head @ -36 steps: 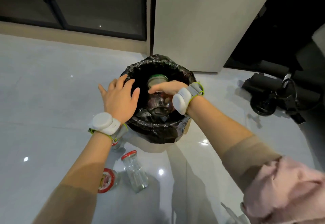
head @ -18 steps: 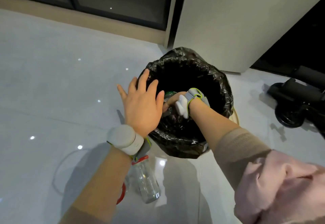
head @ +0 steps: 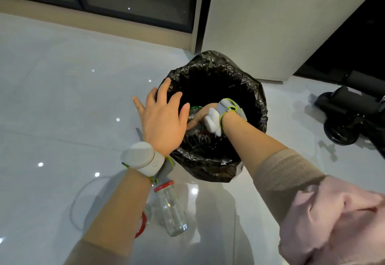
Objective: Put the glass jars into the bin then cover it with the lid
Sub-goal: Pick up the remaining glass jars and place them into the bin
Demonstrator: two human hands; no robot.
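A bin lined with a black bag (head: 245, 81) stands on the floor. My right hand (head: 201, 113) reaches down inside it, shut on a glass jar with a green lid (head: 194, 109); most of the jar is hidden by my hands. My left hand (head: 162, 119) rests flat with fingers spread on the bin's left rim. A clear glass jar with a red lid (head: 171, 208) stands on the floor in front of the bin. Another red-lidded jar (head: 143, 221) beside it is mostly hidden by my left forearm.
The glossy pale floor (head: 62, 98) surrounds the bin. A white cabinet (head: 270, 25) stands behind it, and a dark window frame (head: 125, 4) runs along the back left. A black wheeled object (head: 350, 117) sits at the right.
My right hand has carried the green-lidded jar from above the rim down into the bin. My left hand has stayed on the left rim. The view has shifted closer over the bin.
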